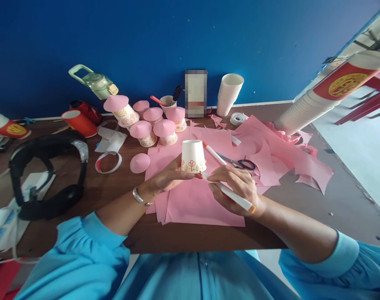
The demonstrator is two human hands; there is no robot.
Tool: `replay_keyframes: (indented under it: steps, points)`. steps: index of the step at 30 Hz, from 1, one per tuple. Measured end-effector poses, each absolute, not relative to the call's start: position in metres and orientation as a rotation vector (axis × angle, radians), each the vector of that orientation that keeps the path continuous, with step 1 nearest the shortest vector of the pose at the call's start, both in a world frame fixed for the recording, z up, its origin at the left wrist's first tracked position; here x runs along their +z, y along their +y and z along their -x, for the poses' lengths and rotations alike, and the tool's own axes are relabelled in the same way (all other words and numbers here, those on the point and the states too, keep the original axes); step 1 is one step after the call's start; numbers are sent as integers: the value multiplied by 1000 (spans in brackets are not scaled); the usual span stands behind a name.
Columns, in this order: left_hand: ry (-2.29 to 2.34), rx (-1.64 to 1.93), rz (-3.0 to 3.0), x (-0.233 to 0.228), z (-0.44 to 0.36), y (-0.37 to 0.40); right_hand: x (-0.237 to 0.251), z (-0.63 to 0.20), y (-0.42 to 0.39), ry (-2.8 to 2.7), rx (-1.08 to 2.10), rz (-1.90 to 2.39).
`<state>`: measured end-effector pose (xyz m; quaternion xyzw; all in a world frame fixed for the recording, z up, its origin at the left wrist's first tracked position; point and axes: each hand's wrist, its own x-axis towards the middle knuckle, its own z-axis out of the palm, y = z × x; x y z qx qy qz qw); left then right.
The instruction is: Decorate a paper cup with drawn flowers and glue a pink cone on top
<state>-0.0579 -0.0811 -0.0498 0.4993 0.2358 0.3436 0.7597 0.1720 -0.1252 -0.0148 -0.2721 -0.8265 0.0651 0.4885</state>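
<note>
The left hand [168, 177] grips an upturned white paper cup [193, 156] with orange flower drawings along its lower edge, fingers curled around its base. The right hand [236, 187] pinches a white marker pen [230, 192], tip touching the cup's lower edge. Both hands rest over pink paper sheets [196, 204]. Just beyond the right hand lie black-handled scissors [241, 163] and a second white marker [215, 154]. Beyond the left hand stand pink-capped decorated cups [152, 125].
</note>
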Motion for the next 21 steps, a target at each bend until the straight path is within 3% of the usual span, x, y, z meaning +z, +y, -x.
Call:
replay_keyframes:
  steps: [21]
  points:
    - [512, 755, -1114, -53, 59, -81, -18, -172, -125, -2010, 139, 663]
